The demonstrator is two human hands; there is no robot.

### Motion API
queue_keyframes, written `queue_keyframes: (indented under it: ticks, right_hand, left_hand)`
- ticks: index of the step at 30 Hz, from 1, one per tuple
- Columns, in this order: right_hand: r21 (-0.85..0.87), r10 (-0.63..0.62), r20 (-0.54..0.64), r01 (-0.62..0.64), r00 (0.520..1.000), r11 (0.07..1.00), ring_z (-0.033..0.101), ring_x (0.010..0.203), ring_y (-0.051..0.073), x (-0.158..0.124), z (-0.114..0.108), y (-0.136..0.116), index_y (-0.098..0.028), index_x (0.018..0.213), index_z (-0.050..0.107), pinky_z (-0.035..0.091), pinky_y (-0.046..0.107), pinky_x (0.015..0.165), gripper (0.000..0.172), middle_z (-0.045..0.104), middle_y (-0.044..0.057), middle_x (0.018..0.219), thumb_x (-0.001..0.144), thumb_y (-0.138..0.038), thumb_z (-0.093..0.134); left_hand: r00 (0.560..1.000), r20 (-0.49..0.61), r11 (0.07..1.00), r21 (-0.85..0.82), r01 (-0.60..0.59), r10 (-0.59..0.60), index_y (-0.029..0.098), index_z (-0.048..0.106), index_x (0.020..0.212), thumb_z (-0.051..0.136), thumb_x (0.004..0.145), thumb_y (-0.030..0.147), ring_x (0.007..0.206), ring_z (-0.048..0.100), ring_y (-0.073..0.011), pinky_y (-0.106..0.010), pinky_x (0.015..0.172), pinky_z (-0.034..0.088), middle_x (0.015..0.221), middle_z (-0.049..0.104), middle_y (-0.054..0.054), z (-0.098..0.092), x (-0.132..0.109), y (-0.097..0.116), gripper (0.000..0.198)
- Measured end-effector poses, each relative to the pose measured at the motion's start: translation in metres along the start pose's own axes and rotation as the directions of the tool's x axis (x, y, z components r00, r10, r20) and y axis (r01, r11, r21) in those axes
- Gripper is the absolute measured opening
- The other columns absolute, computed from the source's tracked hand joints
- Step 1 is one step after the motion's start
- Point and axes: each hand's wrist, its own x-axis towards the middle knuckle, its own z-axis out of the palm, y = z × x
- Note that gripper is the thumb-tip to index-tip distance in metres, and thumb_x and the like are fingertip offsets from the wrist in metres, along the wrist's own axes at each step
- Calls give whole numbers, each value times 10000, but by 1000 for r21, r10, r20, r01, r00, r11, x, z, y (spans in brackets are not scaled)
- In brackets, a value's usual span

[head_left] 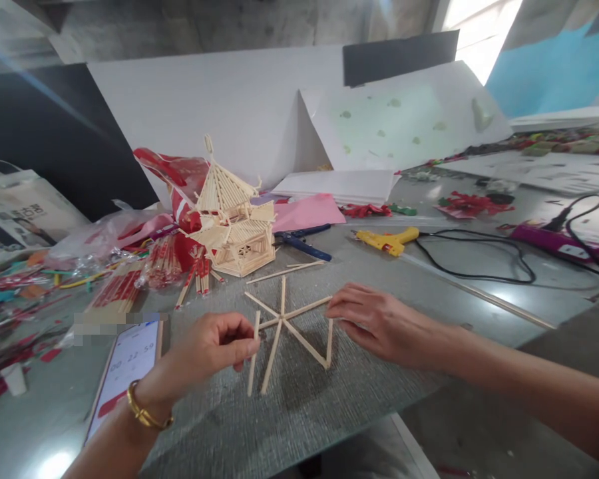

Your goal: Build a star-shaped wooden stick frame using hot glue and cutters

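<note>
A star-shaped frame of thin wooden sticks [302, 336] lies on the table, several spokes meeting at its centre. One short stick joins two spoke ends on its right side. My left hand [214, 342], with a gold bracelet at the wrist, pinches a loose wooden stick [253, 359] upright beside the frame's left spokes. My right hand [379, 322] has its fingers closed at the tip of the upper right spoke, by the top of the joining stick. Behind the frame stands a pagoda model [239, 233] built of the same sticks.
A yellow glue gun [389, 239] with a black cable lies behind my right hand, near blue-handled pliers [307, 243]. To the left are a phone [124, 372] showing a timer and bundles of wrapped sticks [162, 263]. A purple power strip [564, 243] sits at the right.
</note>
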Motion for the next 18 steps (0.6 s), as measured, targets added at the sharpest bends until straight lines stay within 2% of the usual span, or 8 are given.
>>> queue_keyframes:
  ticks: [4,10,13,18]
  right_hand:
    - [-1,15,6,-15,1000,1000,533,917,176,-4,-1,2,-147,999,630,449,342,836,239,607,89,958,919,-164,405]
    - [-17,27,3,-27,1000,999,541,922,182,-5,-5,-6,-142,978,635,452,339,839,244,616,90,941,900,-143,404]
    - [-5,27,1,-27,1000,1000,546,914,181,-6,-5,-11,-138,964,638,450,341,839,238,616,90,935,902,-145,409]
    - [-4,51,-39,-51,998,999,550,919,173,-12,-8,-9,-145,960,636,452,338,848,238,623,86,939,903,-141,405]
  left_hand:
    - [1000,10,1000,3,-10,10,155,586,749,566,768,415,570,457,-90,-213,557,365,628,519,44,12,-1,5,262]
    - [995,-56,974,212,-73,87,165,616,741,521,796,353,555,447,-95,-207,525,333,592,513,46,34,-4,28,218]
    - [992,-40,949,298,-99,116,175,639,741,519,804,317,552,467,-91,-203,528,335,590,546,49,38,-1,35,197]
    - [986,-14,917,371,-147,164,185,644,758,489,834,277,565,494,-93,-200,537,348,616,576,46,41,7,32,195]
